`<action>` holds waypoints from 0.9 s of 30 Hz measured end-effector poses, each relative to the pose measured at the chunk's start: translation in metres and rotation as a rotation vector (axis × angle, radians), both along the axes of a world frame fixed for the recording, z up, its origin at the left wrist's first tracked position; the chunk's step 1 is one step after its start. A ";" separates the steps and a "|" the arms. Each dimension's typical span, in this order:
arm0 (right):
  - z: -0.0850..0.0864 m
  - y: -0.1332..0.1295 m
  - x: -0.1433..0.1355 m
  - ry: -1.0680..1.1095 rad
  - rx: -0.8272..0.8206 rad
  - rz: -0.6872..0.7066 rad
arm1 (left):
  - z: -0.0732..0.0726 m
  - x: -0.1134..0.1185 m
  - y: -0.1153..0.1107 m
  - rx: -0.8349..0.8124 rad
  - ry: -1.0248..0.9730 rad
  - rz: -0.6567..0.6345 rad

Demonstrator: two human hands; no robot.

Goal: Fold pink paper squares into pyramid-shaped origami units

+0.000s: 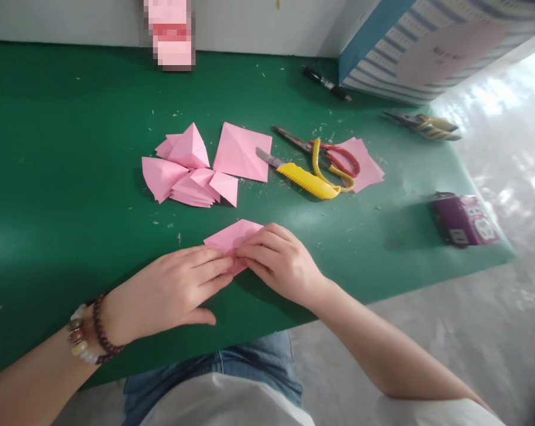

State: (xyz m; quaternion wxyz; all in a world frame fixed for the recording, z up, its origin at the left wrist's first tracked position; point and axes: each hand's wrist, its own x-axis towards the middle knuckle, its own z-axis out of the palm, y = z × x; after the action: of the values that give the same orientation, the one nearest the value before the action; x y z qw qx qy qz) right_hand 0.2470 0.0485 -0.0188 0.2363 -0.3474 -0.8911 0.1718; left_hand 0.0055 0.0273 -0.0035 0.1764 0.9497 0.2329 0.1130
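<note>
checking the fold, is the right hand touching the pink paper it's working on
Touching. The head view shows the right hand with its fingertips pressed onto the pink paper, meeting the left hand there.

Beyond the fingers on the green desk (50, 177): a heap of folded pink pieces (185, 168), a flat pink sheet (241, 152), a yellow-handled cutter (300, 176), red-and-yellow scissors (327, 157); far right, a purple box (463, 220)

The hands (232, 269) hide the near part of the pink paper (236, 234); a pixelated pink object (170, 32) stays unreadable.
</note>
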 end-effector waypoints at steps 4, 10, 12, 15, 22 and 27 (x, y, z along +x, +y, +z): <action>0.000 0.000 0.000 0.007 0.003 0.000 | -0.001 -0.001 0.000 -0.006 0.004 0.000; -0.001 -0.001 0.001 0.022 -0.003 -0.002 | -0.001 -0.001 0.000 -0.019 0.001 0.011; -0.003 -0.001 0.000 0.019 -0.004 -0.004 | -0.001 -0.001 0.000 -0.021 -0.004 0.012; -0.004 0.002 0.000 0.016 -0.005 -0.007 | 0.000 -0.001 -0.001 -0.021 -0.006 0.018; 0.036 -0.029 0.005 0.140 -0.180 -0.236 | 0.001 0.002 -0.002 -0.033 0.023 0.025; 0.044 -0.073 -0.003 0.158 -0.695 -0.184 | 0.000 0.001 -0.003 -0.018 0.019 0.047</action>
State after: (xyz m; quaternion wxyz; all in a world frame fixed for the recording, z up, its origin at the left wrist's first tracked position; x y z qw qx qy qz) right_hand 0.2442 -0.0244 0.0253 0.1868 -0.4712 -0.7234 0.4688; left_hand 0.0066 0.0242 -0.0038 0.1801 0.9434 0.2577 0.1059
